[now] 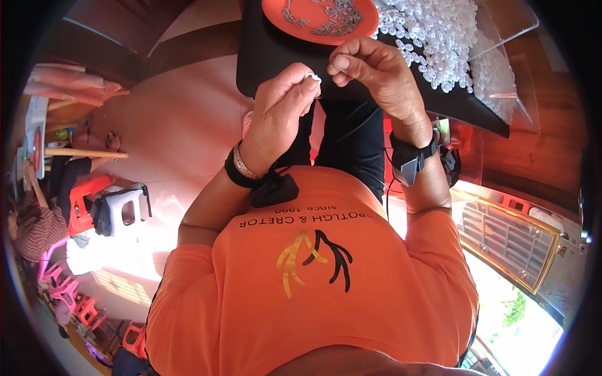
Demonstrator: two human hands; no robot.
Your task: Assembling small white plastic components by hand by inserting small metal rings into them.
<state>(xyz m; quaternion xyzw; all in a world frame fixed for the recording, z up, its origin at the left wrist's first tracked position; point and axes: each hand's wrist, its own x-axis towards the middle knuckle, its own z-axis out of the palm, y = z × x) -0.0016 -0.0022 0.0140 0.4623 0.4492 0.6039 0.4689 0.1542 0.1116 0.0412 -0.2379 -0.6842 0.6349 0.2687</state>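
In front of my body, my left hand (279,103) is closed, pinching a small white plastic piece (315,78) between thumb and forefinger. A little to its right, my right hand (382,72) has thumb and fingertips pressed together; whatever they hold is too small to make out. Beyond the hands, an orange plate (276,24) carries many small grey metal pieces (338,20), which look like screws or pins. Just past my right hand, a heap of small whitish, ring-like plastic pieces (433,37) spreads over the dark tabletop (263,59).
A clear sheet-like edge (520,75) borders the heap on the right. At the left, another person (44,225) sits near a red stool (88,200) and a white stool (128,207). A glass-topped gold-framed case (508,241) stands at the right.
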